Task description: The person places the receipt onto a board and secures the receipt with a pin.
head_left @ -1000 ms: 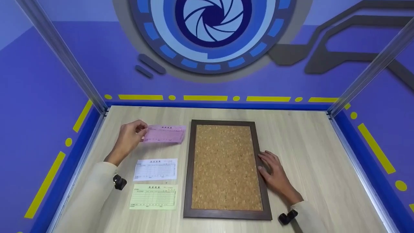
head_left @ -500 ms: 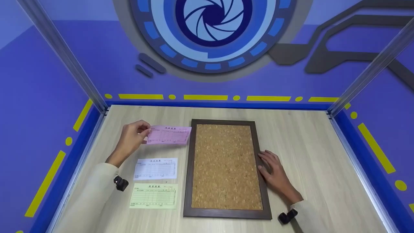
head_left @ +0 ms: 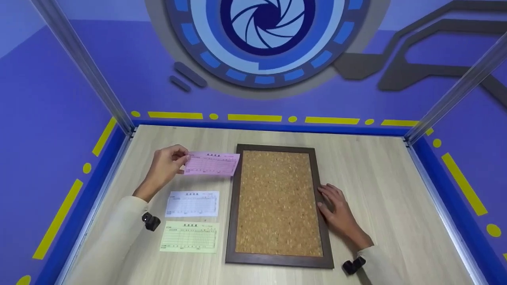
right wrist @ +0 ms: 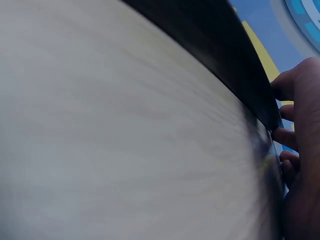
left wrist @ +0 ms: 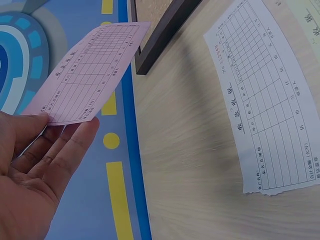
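Observation:
Between thumb and fingers, my left hand [head_left: 164, 168] pinches the left end of a pink receipt slip [head_left: 212, 164], held above the table. The slip's right end overlaps the upper left of a cork board's dark frame [head_left: 233, 213]. In the left wrist view, the printed slip [left wrist: 90, 75] bends slightly, clear of the tabletop. My right hand [head_left: 338, 209] rests against the board's right edge, fingertips touching the frame. The right wrist view shows those fingers [right wrist: 285, 137] at the dark frame edge. Bare cork [head_left: 279, 202] fills the board.
Left of the board lie a white receipt slip [head_left: 193, 204] and, nearer me, a green receipt slip [head_left: 189, 237]. The pale wooden table [head_left: 380, 178] is enclosed by blue printed walls [head_left: 71, 87] with metal corner posts [head_left: 93, 75].
My left hand has carried the pink slip rightwards, so its end now overlaps the board's frame. My right hand stays at the board's edge. The head view has shifted slightly.

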A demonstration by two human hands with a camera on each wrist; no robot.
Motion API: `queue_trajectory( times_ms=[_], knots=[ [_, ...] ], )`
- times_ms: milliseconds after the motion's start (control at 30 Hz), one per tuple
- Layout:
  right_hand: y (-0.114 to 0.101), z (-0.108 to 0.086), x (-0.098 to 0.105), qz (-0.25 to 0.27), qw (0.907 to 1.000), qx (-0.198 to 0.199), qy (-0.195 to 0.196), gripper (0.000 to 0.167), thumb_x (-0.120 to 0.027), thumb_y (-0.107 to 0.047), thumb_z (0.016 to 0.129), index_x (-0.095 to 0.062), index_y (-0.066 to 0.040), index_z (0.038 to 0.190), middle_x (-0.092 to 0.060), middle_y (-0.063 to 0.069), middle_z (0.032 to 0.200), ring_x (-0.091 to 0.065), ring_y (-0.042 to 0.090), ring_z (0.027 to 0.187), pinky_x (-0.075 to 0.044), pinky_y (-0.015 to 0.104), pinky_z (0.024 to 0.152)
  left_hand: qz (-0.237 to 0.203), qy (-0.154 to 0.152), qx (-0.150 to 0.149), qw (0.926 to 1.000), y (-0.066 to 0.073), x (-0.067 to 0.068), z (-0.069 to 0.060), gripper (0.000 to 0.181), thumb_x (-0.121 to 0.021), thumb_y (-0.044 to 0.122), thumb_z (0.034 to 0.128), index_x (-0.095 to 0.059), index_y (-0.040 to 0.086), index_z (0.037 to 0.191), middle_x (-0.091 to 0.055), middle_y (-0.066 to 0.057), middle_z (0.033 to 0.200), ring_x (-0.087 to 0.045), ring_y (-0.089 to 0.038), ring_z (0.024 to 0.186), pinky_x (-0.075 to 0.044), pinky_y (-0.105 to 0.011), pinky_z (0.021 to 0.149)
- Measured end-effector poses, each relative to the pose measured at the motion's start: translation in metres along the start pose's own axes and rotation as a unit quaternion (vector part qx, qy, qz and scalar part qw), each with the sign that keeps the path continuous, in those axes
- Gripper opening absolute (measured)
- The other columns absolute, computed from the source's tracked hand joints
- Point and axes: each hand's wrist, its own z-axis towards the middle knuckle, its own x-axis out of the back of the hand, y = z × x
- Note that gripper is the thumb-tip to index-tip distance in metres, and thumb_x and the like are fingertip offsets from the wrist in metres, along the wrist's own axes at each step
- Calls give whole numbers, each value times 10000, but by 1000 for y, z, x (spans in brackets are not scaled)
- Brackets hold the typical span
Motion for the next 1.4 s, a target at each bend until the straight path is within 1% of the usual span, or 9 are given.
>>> queue_trajectory(
  times_ms=[67, 167, 300, 333, 433, 567, 833, 1100, 1400],
  knots=[
    [-2, 0, 2, -80, 9999, -30, -55, 489, -762, -37, 1005, -640, 56, 1469, -600, 268, 1536, -431, 511, 1512, -326, 614, 1217, -22, 5, 0, 10000, -1, -1, 1, 124, -668, -9, 1076, -756, -22, 1162, -745, -193, 1071, -716, -304, 915, -659, -287, 703],
    [-5, 3, 5, -198, 9997, 21, -167, 506, -765, -66, 1014, -626, 46, 1488, -569, 272, 1564, -431, 492, 1513, -285, 357, 1274, -82, 30, 16, 10000, -3, -3, 1, 119, -669, -13, 1074, -757, -26, 1153, -743, -196, 1059, -714, -305, 911, -654, -268, 695],
    [-10, 9, 9, -287, 9989, 238, -271, 519, -782, -73, 1006, -626, 50, 1486, -539, 297, 1574, -443, 488, 1503, -175, 84, 1219, -165, 51, 53, 9998, -7, -6, 1, 110, -673, -8, 1074, -756, -30, 1143, -741, -195, 1046, -715, -300, 909, -647, -251, 682],
    [-11, 11, 9, -305, 9987, 279, -296, 516, -784, -71, 1005, -630, 49, 1483, -535, 300, 1573, -444, 487, 1503, -204, 105, 1222, -181, 51, 75, 9998, -7, -7, 2, 110, -675, -3, 1074, -756, -30, 1145, -741, -194, 1047, -715, -300, 911, -647, -251, 682],
    [-13, 17, 8, -406, 9975, 486, -302, 502, -795, -59, 991, -649, 50, 1459, -548, 307, 1553, -454, 506, 1492, -341, 378, 1269, -270, 24, 191, 9994, -9, -10, 3, 116, -678, 10, 1077, -751, -28, 1159, -738, -192, 1057, -722, -300, 927, -651, -259, 686],
    [-15, 25, 5, -468, 9955, 775, -292, 473, -807, -33, 966, -676, 69, 1408, -577, 319, 1515, -457, 546, 1474, -377, 731, 1156, -425, 2, 333, 9985, -10, -14, 4, 117, -678, 21, 1080, -743, -28, 1163, -728, -191, 1058, -725, -295, 941, -658, -280, 687],
    [-26, 37, 4, -293, 9947, 806, -563, 427, -794, -83, 995, -697, 75, 1380, -582, 320, 1521, -435, 548, 1496, -351, 691, 1189, -696, 20, 458, 9965, -14, -21, 3, 120, -686, 20, 1073, -744, -33, 1164, -726, -192, 1038, -716, -279, 910, -665, -324, 678],
    [-37, 50, -2, -376, 9913, 1142, -531, 443, -791, -71, 988, -689, 86, 1389, -596, 342, 1494, -450, 579, 1474, -354, 751, 1173, -903, 39, 495, 9947, -19, -34, 2, 115, -695, 33, 1071, -742, -32, 1153, -732, -196, 1029, -738, -279, 902, -675, -368, 700],
    [-45, 55, -7, -311, 9923, 853, -843, 475, -775, -159, 1032, -669, 51, 1444, -574, 297, 1551, -408, 539, 1526, -310, 746, 1217, -1084, -42, 529, 9927, -18, -46, 2, 119, -694, 39, 1073, -743, -18, 1166, -740, -171, 1033, -739, -247, 896, -673, -367, 680]
  ],
)
